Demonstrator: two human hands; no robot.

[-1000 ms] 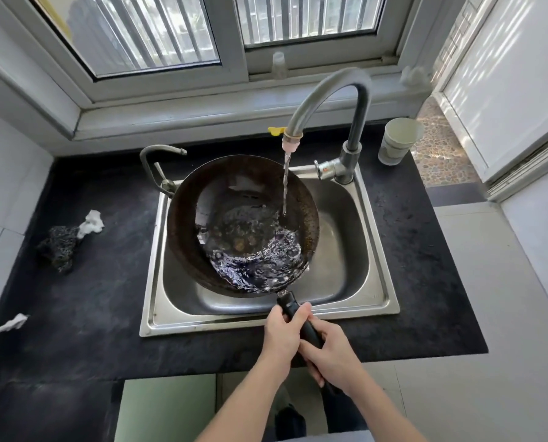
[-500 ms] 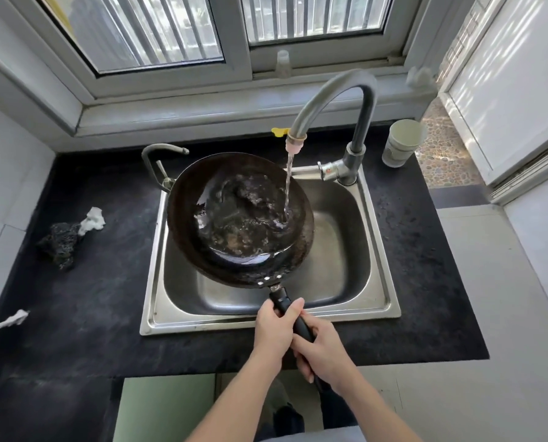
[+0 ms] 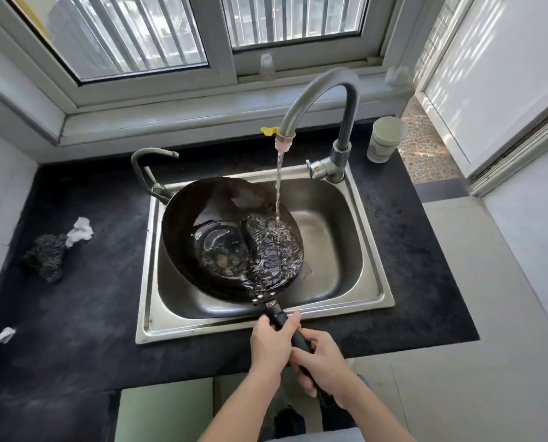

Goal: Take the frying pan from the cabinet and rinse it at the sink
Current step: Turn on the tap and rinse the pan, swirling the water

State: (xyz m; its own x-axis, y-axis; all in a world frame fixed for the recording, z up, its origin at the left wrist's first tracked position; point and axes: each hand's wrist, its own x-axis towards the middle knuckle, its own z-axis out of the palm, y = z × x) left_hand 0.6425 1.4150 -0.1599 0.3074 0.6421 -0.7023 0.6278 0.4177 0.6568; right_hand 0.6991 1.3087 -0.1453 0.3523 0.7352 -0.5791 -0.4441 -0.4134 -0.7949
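Rinsing at the sink (image 3: 372,250): left hand (image 3: 271,341) and right hand (image 3: 325,362) clasp the frying pan (image 3: 202,224) by its handle (image 3: 279,316).
Both fists wrap it, left nearer the bowl. The pan tilts in the basin, water pooled along its right side (brown specks at centre). Beyond, the faucet (image 3: 317,90) streams into it; a paper cup (image 3: 383,145) stands alongside.

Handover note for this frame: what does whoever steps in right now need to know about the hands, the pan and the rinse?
Left hand: grips the handle just behind the pan.
Right hand: grips the same handle lower down.
Frying pan: at the sink, tilted so water pools on its right side.
Tap: on, stream landing in the pan.
Done: pan out of the cabinet, rinse under way.
Left: likely swirl, tip the water out, shut the tap.
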